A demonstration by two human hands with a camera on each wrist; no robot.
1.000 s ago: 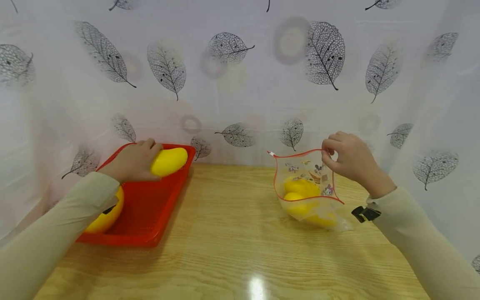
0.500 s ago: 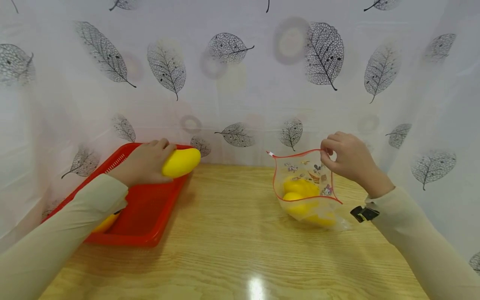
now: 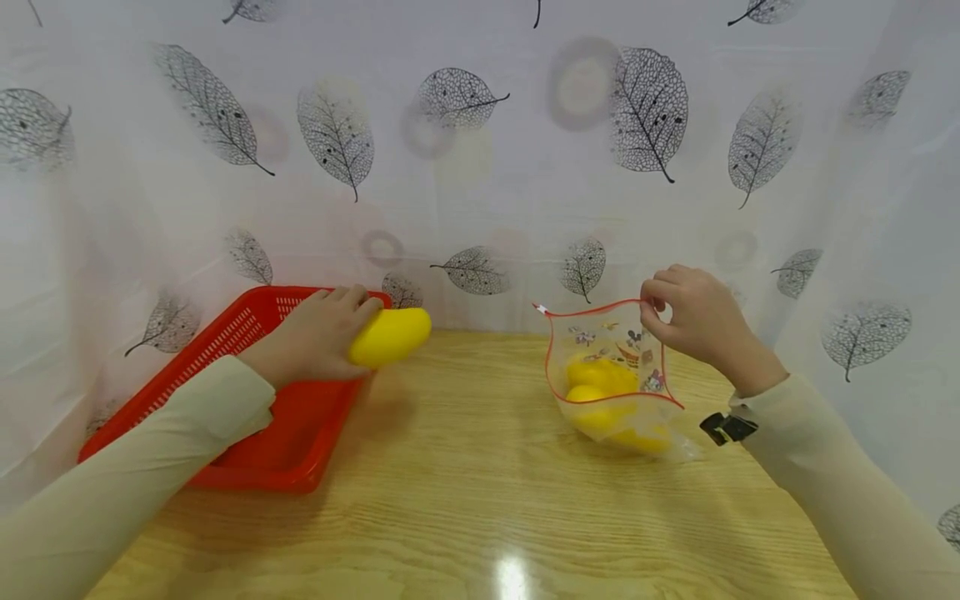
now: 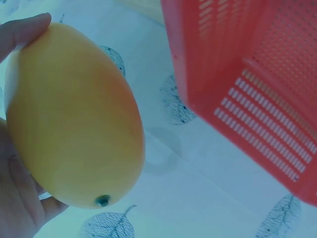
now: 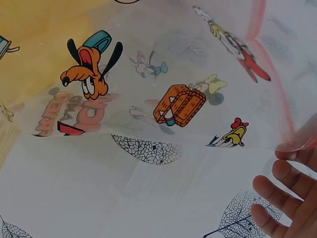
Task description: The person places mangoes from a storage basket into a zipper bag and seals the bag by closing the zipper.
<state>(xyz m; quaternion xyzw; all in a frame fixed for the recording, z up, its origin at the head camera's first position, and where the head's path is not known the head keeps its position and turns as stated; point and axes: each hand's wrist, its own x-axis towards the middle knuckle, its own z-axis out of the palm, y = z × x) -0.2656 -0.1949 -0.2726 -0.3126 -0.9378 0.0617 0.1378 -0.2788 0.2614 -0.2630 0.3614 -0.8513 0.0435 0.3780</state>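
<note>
Mango (image 3: 389,337) sits gripped in your left hand (image 3: 318,342), past the red basket's (image 3: 225,350) right rim. Your right hand (image 3: 693,315) pinches the clear bag's (image 3: 611,375) far rim.

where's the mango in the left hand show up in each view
Head: the mango sits left of centre, gripped by the left hand over the red basket's far right corner.
Left wrist: the mango fills the left half of the picture.
Right wrist: not in it.
Shared landmark: the leaf-print curtain shows in all three views.
</note>
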